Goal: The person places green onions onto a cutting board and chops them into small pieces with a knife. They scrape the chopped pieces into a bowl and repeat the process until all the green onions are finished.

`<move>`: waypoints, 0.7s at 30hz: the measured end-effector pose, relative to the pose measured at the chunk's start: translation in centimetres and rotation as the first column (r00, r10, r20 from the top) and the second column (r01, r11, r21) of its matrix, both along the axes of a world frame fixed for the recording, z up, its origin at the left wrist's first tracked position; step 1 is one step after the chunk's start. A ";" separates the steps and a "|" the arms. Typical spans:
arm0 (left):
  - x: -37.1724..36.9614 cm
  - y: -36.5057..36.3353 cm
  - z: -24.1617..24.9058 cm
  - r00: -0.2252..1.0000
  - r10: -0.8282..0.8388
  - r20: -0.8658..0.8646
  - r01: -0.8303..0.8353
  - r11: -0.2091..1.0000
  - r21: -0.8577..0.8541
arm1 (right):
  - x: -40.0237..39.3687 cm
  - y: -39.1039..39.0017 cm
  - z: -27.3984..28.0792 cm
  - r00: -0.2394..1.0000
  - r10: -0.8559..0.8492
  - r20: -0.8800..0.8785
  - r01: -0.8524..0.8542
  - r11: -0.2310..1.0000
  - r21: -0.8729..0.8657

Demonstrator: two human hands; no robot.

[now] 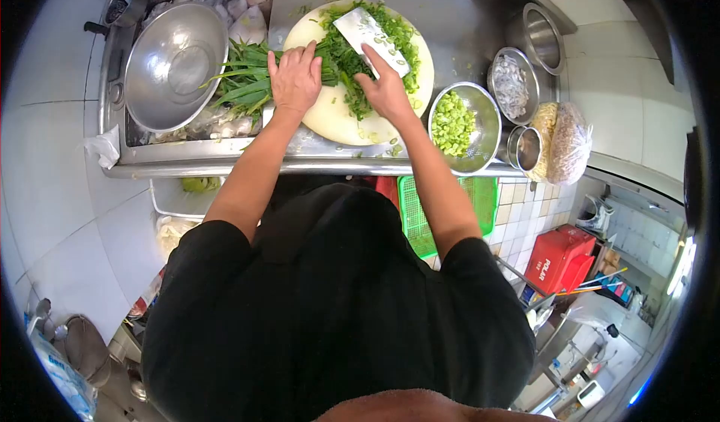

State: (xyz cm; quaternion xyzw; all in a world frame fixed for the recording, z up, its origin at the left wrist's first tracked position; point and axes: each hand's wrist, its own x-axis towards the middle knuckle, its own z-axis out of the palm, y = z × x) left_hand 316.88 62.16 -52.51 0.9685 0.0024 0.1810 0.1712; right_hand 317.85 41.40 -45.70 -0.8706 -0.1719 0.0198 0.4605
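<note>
My left hand [297,83] lies palm down on a bunch of green onions [251,85], fingers spread, at the left side of a round pale cutting board [319,118]. My right hand [388,94] grips a cleaver [367,36], index finger stretched along its broad blade; its handle is hidden by the hand. Cut green bits stick to the blade. Chopped green onions [349,85] are heaped around the cleaver, between my hands and along the board's far side. The long leaves of the bunch reach left past the board's edge.
Left, a big metal bowl [146,85] rests over a sink [120,133] holding pale food. Right stand a colander of chopped light-green pieces [454,124], a bowl of pale pieces [510,85], smaller metal pots [523,148] and filled plastic bags [570,145]. A green crate [416,219] sits below the counter.
</note>
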 end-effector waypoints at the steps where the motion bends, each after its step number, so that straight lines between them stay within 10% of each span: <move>1: 0.1 0.0 0.2 1.000 0.000 -0.008 0.000 1.000 0.003 | -1.2 -1.0 -0.5 0.994 -0.098 -0.049 0.099 0.995 0.017; 5: 0.0 0.1 0.4 1.000 -0.005 -0.006 0.005 1.000 0.011 | -4.1 -1.4 -2.5 0.968 -0.225 0.112 0.226 0.974 0.007; 13: 0.1 0.0 0.6 1.000 0.016 -0.023 -0.016 0.999 0.030 | -4.2 1.7 -5.2 0.991 -0.062 0.119 0.122 0.788 -0.603; 15: -0.1 0.3 3.4 0.969 -0.031 -0.245 0.022 0.999 -0.038 | -3.9 1.0 -7.1 0.990 -0.031 0.139 0.110 0.784 -0.611; 17: 0.0 0.2 1.2 0.997 0.001 -0.081 -0.002 1.000 -0.006 | -5.3 1.2 -2.6 0.992 -0.033 0.126 0.090 0.873 -0.480; 21: 0.4 0.3 1.8 0.990 -0.006 -0.144 0.006 1.000 0.000 | -10.9 4.0 -0.8 0.856 0.180 -0.484 -0.305 0.933 -0.192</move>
